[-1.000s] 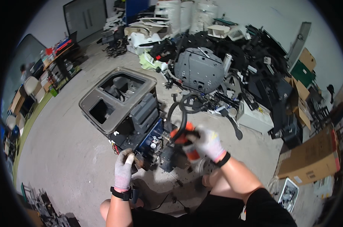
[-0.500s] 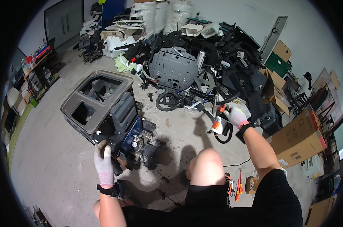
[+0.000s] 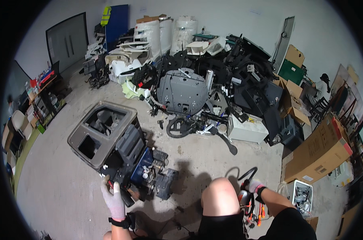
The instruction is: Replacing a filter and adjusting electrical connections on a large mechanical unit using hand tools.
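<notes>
My left hand [image 3: 114,200], in a white knit glove with a pink cuff, is closed on the near lower corner of a grey machine body [image 3: 74,141]. Its fingertips sit beside some red wire; the exact hold is partly hidden. The body is tilted and has two openings in its frame, with a blue panel [image 3: 138,171] and dark motor parts [image 3: 163,184] on its right side. At my right knee, my gloved right hand [image 3: 254,186] is closed around the top of a white bottle [image 3: 243,196]. A black hose [image 3: 248,173] loops beside that hand, which covers part of the bottle.
Orange-handled tools [image 3: 260,214] lie beneath my right hand. A bin of small parts [image 3: 302,196] and a large carton [image 3: 315,158] stand to the right. Ahead are a heap of black parts [image 3: 181,90] and a white box [image 3: 248,130]. Another person [image 3: 322,90] sits far right.
My right hand has drawn back toward my knee with the bottle and hose, uncovering the white box. My left hand stays at the machine body's corner. The view has tipped upward.
</notes>
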`<state>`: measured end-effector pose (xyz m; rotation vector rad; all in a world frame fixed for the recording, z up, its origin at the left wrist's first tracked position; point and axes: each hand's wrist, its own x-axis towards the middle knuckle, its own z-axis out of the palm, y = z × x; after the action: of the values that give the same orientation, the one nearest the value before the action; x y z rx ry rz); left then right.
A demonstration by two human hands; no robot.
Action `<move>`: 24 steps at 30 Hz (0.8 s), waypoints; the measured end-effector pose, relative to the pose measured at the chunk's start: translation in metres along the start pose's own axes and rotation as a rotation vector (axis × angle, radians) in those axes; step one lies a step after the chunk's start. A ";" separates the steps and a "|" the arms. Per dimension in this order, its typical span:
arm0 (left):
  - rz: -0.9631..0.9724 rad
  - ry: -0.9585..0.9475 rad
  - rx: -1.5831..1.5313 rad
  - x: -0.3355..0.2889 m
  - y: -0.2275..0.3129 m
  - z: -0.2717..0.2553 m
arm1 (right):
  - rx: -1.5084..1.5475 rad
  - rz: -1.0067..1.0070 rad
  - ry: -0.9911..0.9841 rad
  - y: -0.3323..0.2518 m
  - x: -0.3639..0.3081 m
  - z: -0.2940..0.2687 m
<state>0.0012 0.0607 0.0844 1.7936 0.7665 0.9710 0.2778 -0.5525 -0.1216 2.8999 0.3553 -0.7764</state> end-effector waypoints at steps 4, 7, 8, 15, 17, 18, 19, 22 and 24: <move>0.018 0.065 0.137 -0.001 -0.006 -0.009 | 0.151 0.083 -0.189 -0.056 0.010 -0.001; 0.009 0.082 0.128 0.001 -0.006 0.000 | 0.023 0.012 -0.097 -0.072 0.043 -0.020; 0.019 0.075 0.151 0.002 -0.008 0.002 | 0.049 0.038 -0.023 -0.073 0.063 -0.034; -0.012 -0.099 0.297 0.008 0.018 0.019 | 0.642 0.197 1.230 -0.024 0.205 -0.320; 0.123 0.008 0.499 0.002 0.023 0.002 | 0.706 -0.090 1.104 -0.078 0.184 -0.396; 0.098 -0.005 0.505 0.003 0.021 0.000 | 0.662 -0.129 1.055 -0.092 0.179 -0.413; 0.089 -0.004 0.507 0.004 0.025 0.001 | 0.628 -0.163 1.035 -0.109 0.169 -0.419; 0.266 0.051 0.587 0.005 0.026 0.001 | 0.316 -0.395 0.918 -0.135 0.160 -0.382; 0.065 0.043 0.215 0.007 -0.003 0.006 | 0.100 -0.442 0.686 -0.147 0.146 -0.337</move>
<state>0.0098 0.0654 0.0822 1.9995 0.8713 1.0032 0.5236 -0.3241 0.0869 3.1312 1.0664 0.2197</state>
